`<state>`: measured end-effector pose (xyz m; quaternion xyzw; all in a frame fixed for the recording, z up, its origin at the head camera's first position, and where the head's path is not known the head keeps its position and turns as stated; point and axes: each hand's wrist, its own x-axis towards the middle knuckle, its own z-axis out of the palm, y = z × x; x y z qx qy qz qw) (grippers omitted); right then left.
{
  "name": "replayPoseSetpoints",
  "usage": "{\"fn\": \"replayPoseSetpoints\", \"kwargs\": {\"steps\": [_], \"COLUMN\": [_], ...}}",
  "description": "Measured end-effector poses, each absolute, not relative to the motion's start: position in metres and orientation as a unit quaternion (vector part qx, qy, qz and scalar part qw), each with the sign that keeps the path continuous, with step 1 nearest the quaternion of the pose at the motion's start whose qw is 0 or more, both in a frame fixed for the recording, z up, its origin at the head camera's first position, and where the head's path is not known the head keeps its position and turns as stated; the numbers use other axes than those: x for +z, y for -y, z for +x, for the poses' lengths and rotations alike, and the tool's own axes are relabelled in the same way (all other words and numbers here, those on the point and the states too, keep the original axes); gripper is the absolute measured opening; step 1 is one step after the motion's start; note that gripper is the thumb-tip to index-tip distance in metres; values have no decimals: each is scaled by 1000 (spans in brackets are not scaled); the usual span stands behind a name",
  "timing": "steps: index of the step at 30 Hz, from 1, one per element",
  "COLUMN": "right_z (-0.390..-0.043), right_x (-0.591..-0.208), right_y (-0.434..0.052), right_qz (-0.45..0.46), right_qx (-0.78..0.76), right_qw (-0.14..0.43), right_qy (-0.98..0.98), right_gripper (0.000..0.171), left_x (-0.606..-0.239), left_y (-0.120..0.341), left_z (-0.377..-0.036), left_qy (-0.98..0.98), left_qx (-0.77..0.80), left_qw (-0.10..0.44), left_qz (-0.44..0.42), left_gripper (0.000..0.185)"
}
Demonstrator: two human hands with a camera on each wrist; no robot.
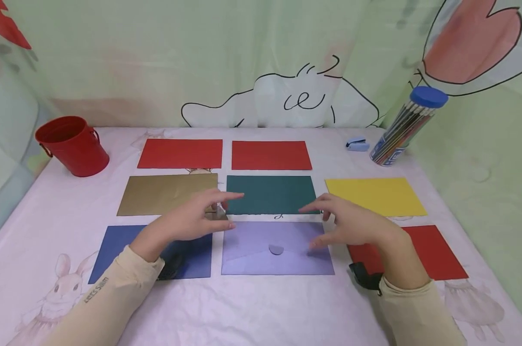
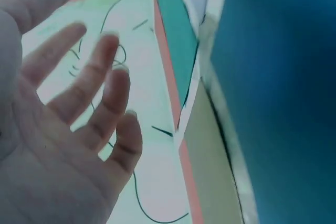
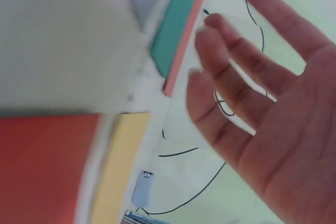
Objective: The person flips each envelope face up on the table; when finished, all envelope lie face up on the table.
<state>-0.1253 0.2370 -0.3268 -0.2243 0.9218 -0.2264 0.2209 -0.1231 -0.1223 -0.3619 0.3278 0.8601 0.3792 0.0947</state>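
Envelopes are being shown laid flat in rows on a pale cloth-covered table (image 1: 62,211). At the far left a red bucket (image 1: 72,144) is being seen standing near the table's back corner. Next, a blue envelope (image 1: 114,245) is being partly covered by the left forearm, and a gold envelope (image 1: 165,192) is lying just behind it. The left hand (image 1: 191,221) is being held above the gap between the gold envelope and the lavender envelope (image 1: 261,254), its fingers loosely spread and nothing being gripped; whether a fingertip is touching the paper cannot be told. The wrist views are confirming open palms, though they are blurred. The lavender envelope is lying front and centre between both hands, flap side up, with a dark green envelope (image 1: 271,192) just behind it. The right hand (image 1: 351,223) is being hovered over the lavender envelope's right edge, fingers relaxed and slightly parted, holding nothing. Further right, a yellow envelope (image 1: 375,194) and a red envelope (image 1: 433,250) are lying, with a small blue stapler (image 1: 357,143) and a tube of pencils (image 1: 405,127) behind them.
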Motion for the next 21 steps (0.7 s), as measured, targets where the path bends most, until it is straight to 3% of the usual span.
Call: {"fn": "replayPoseSetpoints", "kwargs": {"steps": [8, 21], "right_z": [-165, -190], "right_x": [-324, -353], "right_y": [-229, -234], "right_qz": [-166, -153], "right_qx": [-312, -312], "right_qw": [215, 207], "right_qy": [-911, -915], "right_gripper": [96, 97], "left_x": [-356, -373], "left_y": [115, 105], "left_z": [-158, -174], "left_qy": [-881, -904], "left_qx": [400, 359], "left_qw": [89, 128], "left_qz": [236, 194], "left_gripper": [103, 101]}}
